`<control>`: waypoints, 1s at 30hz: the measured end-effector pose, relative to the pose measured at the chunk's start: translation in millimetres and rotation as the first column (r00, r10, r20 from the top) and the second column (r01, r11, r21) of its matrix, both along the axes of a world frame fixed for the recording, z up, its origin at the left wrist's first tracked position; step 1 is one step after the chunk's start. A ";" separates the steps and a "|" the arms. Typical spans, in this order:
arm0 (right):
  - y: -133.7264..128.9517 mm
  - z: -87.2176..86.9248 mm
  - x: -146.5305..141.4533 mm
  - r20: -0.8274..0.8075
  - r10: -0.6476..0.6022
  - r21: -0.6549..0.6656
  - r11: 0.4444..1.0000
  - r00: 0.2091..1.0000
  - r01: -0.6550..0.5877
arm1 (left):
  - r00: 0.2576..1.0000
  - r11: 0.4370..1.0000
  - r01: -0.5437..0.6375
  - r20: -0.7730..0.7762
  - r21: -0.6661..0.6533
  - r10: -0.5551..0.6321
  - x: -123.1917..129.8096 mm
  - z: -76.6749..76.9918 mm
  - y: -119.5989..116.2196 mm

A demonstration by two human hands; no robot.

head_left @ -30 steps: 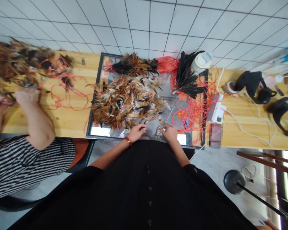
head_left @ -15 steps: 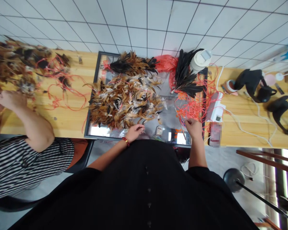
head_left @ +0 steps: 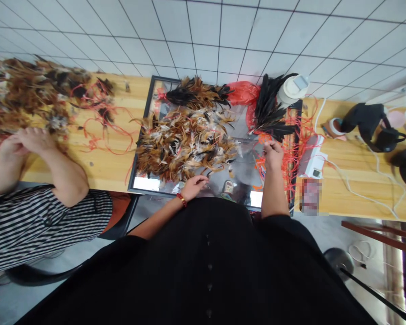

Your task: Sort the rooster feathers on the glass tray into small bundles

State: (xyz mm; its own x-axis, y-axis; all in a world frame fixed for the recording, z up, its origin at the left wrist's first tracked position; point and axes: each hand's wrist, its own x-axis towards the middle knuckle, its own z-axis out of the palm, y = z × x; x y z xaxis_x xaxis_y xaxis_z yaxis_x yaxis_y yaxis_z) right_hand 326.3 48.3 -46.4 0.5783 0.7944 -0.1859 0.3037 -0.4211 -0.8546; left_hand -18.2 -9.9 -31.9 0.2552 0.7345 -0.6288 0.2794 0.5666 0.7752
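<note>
My left hand [head_left: 194,187] rests by the front rim of a dark-framed glass tabletop panel [head_left: 237,160], a beaded bracelet on its wrist. Its fingers are pinched together beside the heap of brown and white feathers [head_left: 186,144]; whatever lies between the fingertips is too small to make out. Farther right, my right hand [head_left: 273,153] is raised over the tangle of red string [head_left: 292,153], close below a bundle of long black feathers [head_left: 270,110]. Its fingers are bent together, and anything in them is hidden.
Behind the heap lie a brown-black feather bundle [head_left: 199,92] and a red plastic bag [head_left: 242,92]. A white round container [head_left: 291,92] stands at the back. Rightward are a white power strip [head_left: 313,158] and black straps [head_left: 363,122]. At left, a co-worker's hands [head_left: 30,140] are near more feathers.
My right hand has moved away from my body, from the red string toward the black feathers. My left hand stays pinched by the heap. The whole view has shifted slightly.
</note>
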 end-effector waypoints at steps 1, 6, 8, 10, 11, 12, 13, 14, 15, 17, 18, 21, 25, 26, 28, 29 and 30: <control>-10.3 7.5 -9.9 -0.168 -0.039 0.120 0.991 0.985 0.060 | 0.999 1.000 -0.017 0.032 -0.016 0.017 1.2 2.9 0.2; -71.2 37.1 -75.8 -0.785 0.023 0.201 0.955 0.619 0.219 | 0.977 0.996 0.027 0.214 -0.088 -0.007 25.2 25.6 7.9; -87.2 41.9 -98.9 -0.789 0.036 0.101 0.992 0.613 0.071 | 0.964 0.998 0.042 0.264 -0.040 -0.030 40.9 34.7 15.2; -96.4 44.6 -116.2 -0.747 0.096 0.032 0.994 0.658 -0.108 | 0.952 0.997 0.068 0.296 0.029 -0.074 56.7 41.0 22.9; -99.2 45.7 -122.4 -0.723 0.134 0.011 0.983 0.677 -0.182 | 0.945 0.994 0.097 0.309 0.056 -0.109 64.0 42.6 26.3; -101.4 46.9 -126.8 -0.704 0.168 -0.003 0.971 0.690 -0.240 | 0.938 0.990 0.121 0.317 0.074 -0.138 70.4 43.1 29.0; -103.2 48.2 -129.2 -0.688 0.195 -0.013 0.960 0.699 -0.281 | 0.936 0.988 0.130 0.319 0.080 -0.149 75.7 42.6 31.1; -105.2 49.6 -129.1 -0.672 0.216 -0.020 0.951 0.708 -0.309 | 0.939 0.990 0.118 0.315 0.078 -0.136 79.7 41.3 32.4; -107.3 51.2 -126.0 -0.648 0.239 -0.034 0.940 0.723 -0.341 | 0.948 0.994 0.082 0.303 0.073 -0.100 82.3 39.3 33.2; -112.1 54.0 -109.3 -0.566 0.287 -0.080 0.914 0.773 -0.398 | 0.964 0.998 -0.031 0.266 0.058 0.014 83.5 34.8 33.6; -114.4 54.9 -95.2 -0.512 0.299 -0.107 0.908 0.805 -0.405 | 0.967 0.996 -0.078 0.248 0.048 0.064 82.5 32.6 33.3; -117.9 53.1 -34.0 -0.280 0.205 -0.177 0.949 0.938 -0.260 | 0.968 0.990 -0.142 0.211 0.003 0.138 77.5 28.7 30.7; -107.0 35.7 53.5 0.373 -0.042 -0.382 0.904 0.927 0.195 | 0.975 0.996 -0.085 0.202 -0.040 0.092 78.6 30.4 24.5; -101.8 29.4 68.6 0.444 -0.009 -0.437 0.871 0.896 0.225 | 0.975 0.997 -0.058 0.210 -0.048 0.067 81.5 31.6 23.2; -90.1 16.6 87.2 0.511 0.063 -0.512 0.823 0.857 0.245 | 0.973 0.998 -0.009 0.228 -0.066 0.024 90.3 34.3 21.8; -84.4 10.7 91.0 0.519 0.094 -0.540 0.807 0.850 0.240 | 0.972 0.997 0.014 0.236 -0.071 0.003 95.9 35.6 21.7; -79.1 5.4 92.3 0.520 0.116 -0.563 0.792 0.846 0.237 | 0.970 0.997 0.037 0.243 -0.072 -0.019 102.0 36.7 21.9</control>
